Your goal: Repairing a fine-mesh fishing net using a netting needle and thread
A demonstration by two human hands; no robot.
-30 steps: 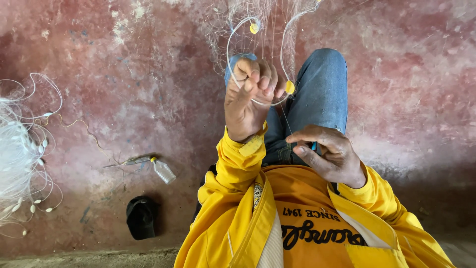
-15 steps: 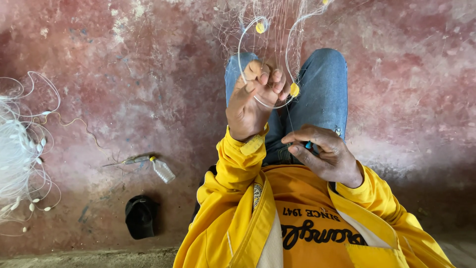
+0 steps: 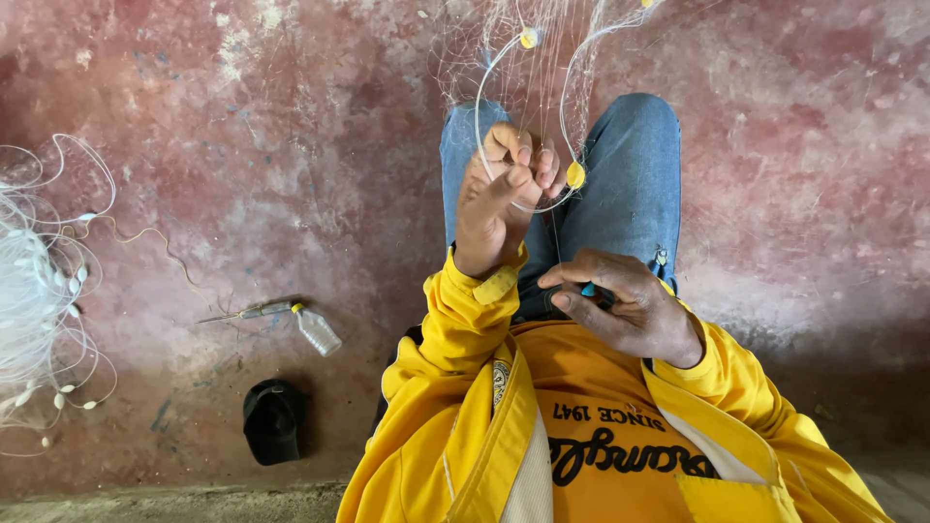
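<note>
Small clear plastic bottle (image 3: 317, 330), yellow cap, lying on red floor (image 3: 242, 194).

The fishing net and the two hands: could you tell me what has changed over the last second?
The left hand has curled tighter on the white cord of the fishing net; its grip holds. The right hand stayed low at the lap, pinching a small blue tool. The bottle and black cap lie unmoved.

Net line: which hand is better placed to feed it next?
Left, likely. The left hand pinches the net line by the yellow float; the right hand sits lower, closed on a blue tool.
</note>
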